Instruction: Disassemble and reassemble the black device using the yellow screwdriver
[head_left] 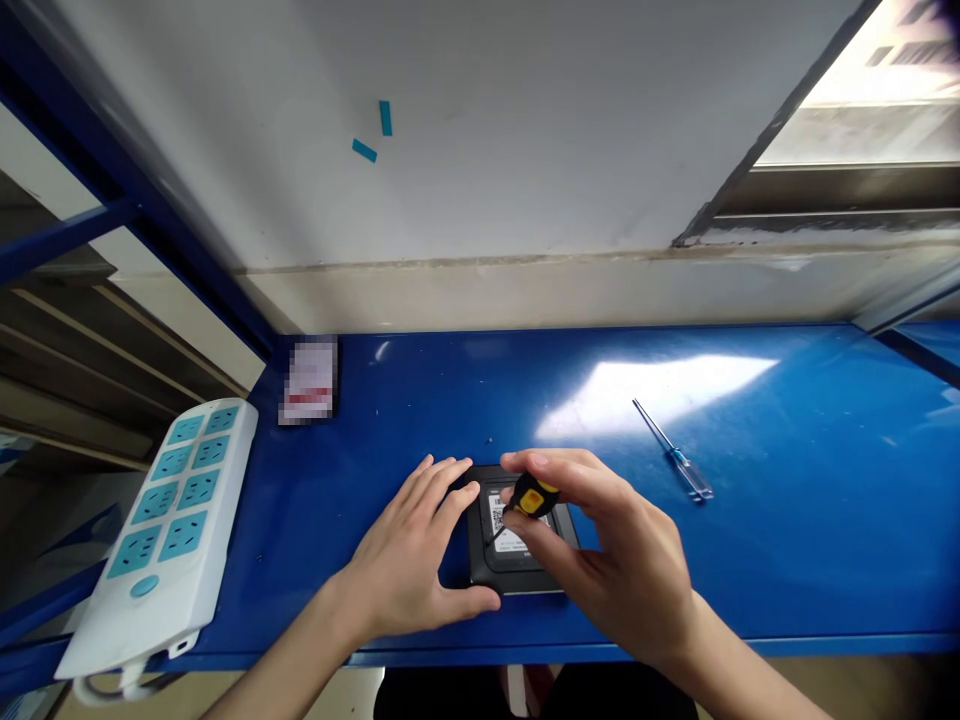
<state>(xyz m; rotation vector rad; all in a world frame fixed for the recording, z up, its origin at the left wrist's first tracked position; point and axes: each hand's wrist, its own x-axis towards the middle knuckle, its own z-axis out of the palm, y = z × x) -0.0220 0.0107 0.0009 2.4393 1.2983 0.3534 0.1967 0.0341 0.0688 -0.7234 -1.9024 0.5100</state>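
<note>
A flat black device [480,572] with a white QR-code label lies on the blue table near its front edge. My right hand [626,560] grips a screwdriver [534,497] with a black and yellow handle. The screwdriver's thin shaft slants down to the left, its tip at the device's left part beside the label. My left hand [409,555] is spread along the device's left side, with fingertips at its upper left corner and the thumb at its lower edge. Part of the device's right side is hidden under my right hand.
A second screwdriver [675,455] with a clear handle lies to the right on the blue table [810,520]. A white power strip [169,510] with teal sockets rests along the left edge. Behind it is a blurred white and red box [309,380]. A grey wall [525,140] rises at the back.
</note>
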